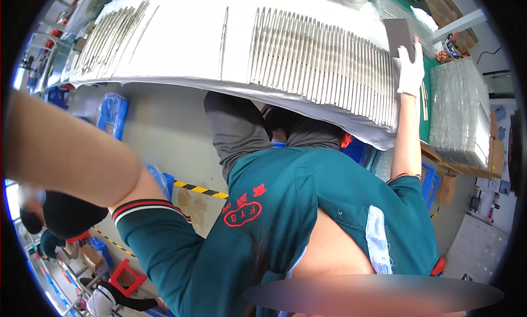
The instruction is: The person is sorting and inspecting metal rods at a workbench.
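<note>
My right hand, in a white glove, grips a flat grey-brown rectangular block at the right end of the table. Its thumb and fingers close on the block's near edge. Just left of that hand lies a long row of slim metal rods, side by side on a white cloth. A single metal rod lies apart from the row, and a looser group of metal rods rests at the far left. My left arm is raised toward the left rim; its hand is out of the picture.
Stacked clear plastic trays stand right of my right hand, on cardboard. A small basket with red items is behind them. Blue bins sit on the floor. Another person is at the lower left, near a red stool.
</note>
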The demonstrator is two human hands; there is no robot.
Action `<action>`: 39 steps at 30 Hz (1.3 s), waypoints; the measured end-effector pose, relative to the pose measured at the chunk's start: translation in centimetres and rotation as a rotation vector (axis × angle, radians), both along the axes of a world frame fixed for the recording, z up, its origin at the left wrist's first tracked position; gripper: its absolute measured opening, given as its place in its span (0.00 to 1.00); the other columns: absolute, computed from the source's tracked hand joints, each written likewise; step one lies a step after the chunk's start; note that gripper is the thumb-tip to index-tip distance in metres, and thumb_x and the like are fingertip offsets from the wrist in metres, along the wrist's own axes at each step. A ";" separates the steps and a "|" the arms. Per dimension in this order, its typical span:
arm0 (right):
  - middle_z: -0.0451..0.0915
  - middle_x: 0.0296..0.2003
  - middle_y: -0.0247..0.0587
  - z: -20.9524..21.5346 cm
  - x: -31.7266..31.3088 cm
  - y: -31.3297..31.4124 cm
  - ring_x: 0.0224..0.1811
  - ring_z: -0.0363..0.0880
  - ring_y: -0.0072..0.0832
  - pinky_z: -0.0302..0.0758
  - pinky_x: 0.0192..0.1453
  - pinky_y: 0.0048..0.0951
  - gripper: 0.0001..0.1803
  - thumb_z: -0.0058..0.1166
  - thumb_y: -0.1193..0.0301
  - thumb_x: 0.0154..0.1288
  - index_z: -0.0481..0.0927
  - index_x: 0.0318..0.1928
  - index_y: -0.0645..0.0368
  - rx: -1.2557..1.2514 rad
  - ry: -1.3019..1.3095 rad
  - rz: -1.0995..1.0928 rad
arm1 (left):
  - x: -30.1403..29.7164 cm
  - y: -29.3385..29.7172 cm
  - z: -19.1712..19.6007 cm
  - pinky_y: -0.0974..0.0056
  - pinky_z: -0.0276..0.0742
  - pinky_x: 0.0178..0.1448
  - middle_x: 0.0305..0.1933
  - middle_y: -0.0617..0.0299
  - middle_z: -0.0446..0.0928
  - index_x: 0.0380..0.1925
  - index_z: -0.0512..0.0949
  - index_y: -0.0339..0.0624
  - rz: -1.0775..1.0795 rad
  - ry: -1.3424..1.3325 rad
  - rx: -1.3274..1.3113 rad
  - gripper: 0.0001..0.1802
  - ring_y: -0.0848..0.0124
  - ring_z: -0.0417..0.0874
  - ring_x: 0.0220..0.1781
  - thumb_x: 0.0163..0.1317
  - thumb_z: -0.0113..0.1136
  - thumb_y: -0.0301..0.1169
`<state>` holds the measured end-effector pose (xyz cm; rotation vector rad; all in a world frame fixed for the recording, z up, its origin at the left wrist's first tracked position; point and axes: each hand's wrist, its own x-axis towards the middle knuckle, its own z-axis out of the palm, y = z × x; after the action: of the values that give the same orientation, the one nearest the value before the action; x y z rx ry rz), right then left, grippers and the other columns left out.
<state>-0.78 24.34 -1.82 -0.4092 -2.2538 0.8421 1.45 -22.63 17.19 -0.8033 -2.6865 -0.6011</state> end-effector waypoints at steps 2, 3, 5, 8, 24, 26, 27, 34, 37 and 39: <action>0.76 0.58 0.53 0.5 -0.4 1.0 0.59 0.76 0.39 0.71 0.61 0.33 0.32 0.60 0.61 0.63 0.70 0.66 0.57 0.158 -0.129 0.150 | -0.3 -0.4 0.1 0.48 0.59 0.73 0.67 0.52 0.67 0.65 0.69 0.52 -0.021 0.011 0.045 0.32 0.51 0.66 0.69 0.63 0.53 0.51; 0.77 0.57 0.52 1.5 -0.8 0.7 0.59 0.76 0.39 0.71 0.61 0.33 0.32 0.61 0.60 0.63 0.72 0.64 0.59 0.305 -0.220 0.210 | -0.6 -0.6 0.1 0.48 0.59 0.73 0.67 0.51 0.67 0.65 0.69 0.52 -0.030 0.017 0.068 0.32 0.51 0.66 0.69 0.63 0.52 0.51; 0.78 0.56 0.53 4.2 0.0 -0.6 0.59 0.76 0.39 0.70 0.62 0.32 0.31 0.63 0.60 0.61 0.74 0.62 0.62 0.117 -0.342 0.124 | -1.1 -0.9 0.4 0.48 0.58 0.73 0.68 0.50 0.67 0.65 0.69 0.51 -0.054 0.030 0.110 0.32 0.51 0.66 0.69 0.63 0.52 0.51; 0.78 0.58 0.45 8.3 1.0 -3.6 0.60 0.75 0.32 0.68 0.65 0.29 0.25 0.57 0.64 0.67 0.75 0.61 0.60 0.262 0.076 0.246 | -1.4 -0.9 0.3 0.48 0.58 0.73 0.68 0.49 0.66 0.65 0.69 0.50 -0.056 0.051 0.155 0.33 0.50 0.65 0.70 0.63 0.51 0.52; 0.83 0.29 0.36 20.3 11.4 -18.3 0.39 0.76 0.23 0.72 0.37 0.24 0.18 0.52 0.56 0.72 0.76 0.31 0.57 -0.162 0.024 1.593 | -3.2 -3.1 -1.5 0.46 0.57 0.73 0.69 0.42 0.63 0.66 0.66 0.43 -0.163 0.040 0.516 0.38 0.47 0.63 0.71 0.63 0.48 0.57; 0.84 0.33 0.41 21.2 12.4 -18.9 0.40 0.77 0.30 0.75 0.42 0.29 0.18 0.48 0.57 0.74 0.76 0.31 0.56 -0.187 -0.013 1.394 | -3.5 -2.6 -2.4 0.46 0.57 0.73 0.69 0.41 0.63 0.66 0.66 0.43 -0.188 0.029 0.594 0.39 0.47 0.62 0.71 0.63 0.47 0.58; 0.84 0.33 0.41 21.5 12.5 -18.6 0.40 0.77 0.30 0.75 0.42 0.29 0.18 0.48 0.57 0.74 0.76 0.31 0.56 -0.178 -0.026 1.376 | -3.7 -2.3 -2.9 0.46 0.57 0.73 0.69 0.41 0.63 0.66 0.66 0.42 -0.202 0.021 0.633 0.39 0.47 0.62 0.71 0.64 0.47 0.58; 0.84 0.36 0.41 21.0 11.1 -17.5 0.40 0.77 0.30 0.75 0.46 0.30 0.17 0.46 0.58 0.75 0.77 0.34 0.56 -0.016 0.032 1.512 | -3.9 -3.7 -4.4 0.45 0.57 0.73 0.69 0.38 0.61 0.66 0.65 0.39 -0.189 0.003 0.763 0.41 0.45 0.61 0.72 0.64 0.46 0.61; 0.84 0.37 0.41 20.8 11.4 -17.3 0.40 0.77 0.30 0.75 0.48 0.30 0.16 0.45 0.58 0.75 0.78 0.35 0.55 0.033 0.048 1.545 | -4.0 -4.4 -4.9 0.45 0.57 0.73 0.69 0.37 0.61 0.66 0.65 0.38 -0.194 -0.035 0.812 0.42 0.45 0.61 0.72 0.64 0.45 0.62; 0.84 0.38 0.40 21.0 10.3 -16.0 0.40 0.77 0.30 0.75 0.49 0.30 0.16 0.45 0.58 0.75 0.78 0.36 0.55 0.099 0.068 1.600 | -4.1 -4.3 -5.2 0.45 0.57 0.73 0.69 0.36 0.60 0.66 0.64 0.37 -0.176 -0.020 0.859 0.43 0.44 0.60 0.72 0.64 0.45 0.62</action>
<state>9.55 8.34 19.17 1.6465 -2.2059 1.3416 -2.68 -26.92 12.00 -0.7540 -2.0319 -1.6337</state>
